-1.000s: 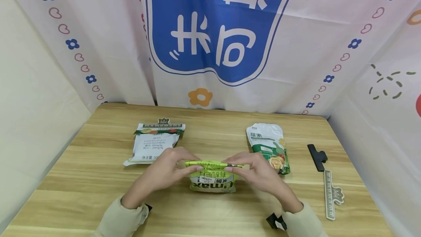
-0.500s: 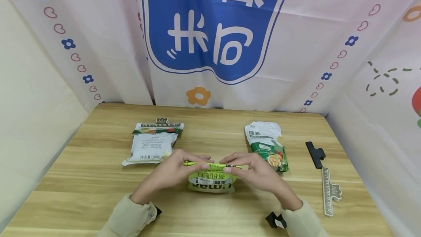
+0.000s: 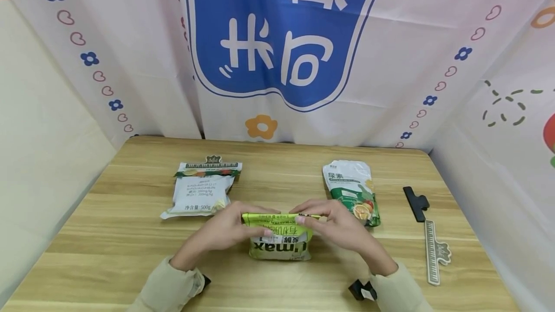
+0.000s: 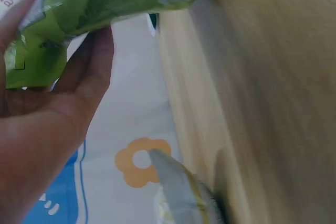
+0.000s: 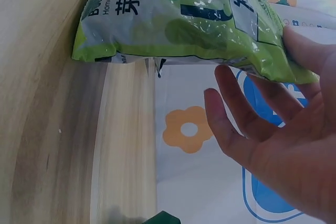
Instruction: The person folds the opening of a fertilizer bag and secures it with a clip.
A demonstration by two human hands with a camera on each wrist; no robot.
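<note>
A green and white fertilizer bag (image 3: pixel 282 250) stands upright at the front middle of the table, its printed front toward me. My left hand (image 3: pixel 225 229) pinches the top left corner, thumb on the front and fingers behind. At the opposite corner, my right hand (image 3: pixel 337 221) pinches the top edge the same way. In the left wrist view, the bag (image 4: pixel 121 1) passes between the thumb and fingers of the left hand (image 4: pixel 58 114). The right wrist view shows the right hand (image 5: pixel 273 124) with its thumb on the bag (image 5: pixel 157 30) and its fingers spread behind.
A white bag (image 3: pixel 199 195) with a grey clip (image 3: pixel 213 163) along its top lies at the back left. Behind my right hand lies a white and green pouch (image 3: pixel 351 191). A black clip (image 3: pixel 416 204) and a grey clip (image 3: pixel 431 253) lie at the right.
The bag's top edge was narrow and rolled; now more of its yellow-green front band shows. My left thumb has slid down the front. Both hands stay at the top corners.
</note>
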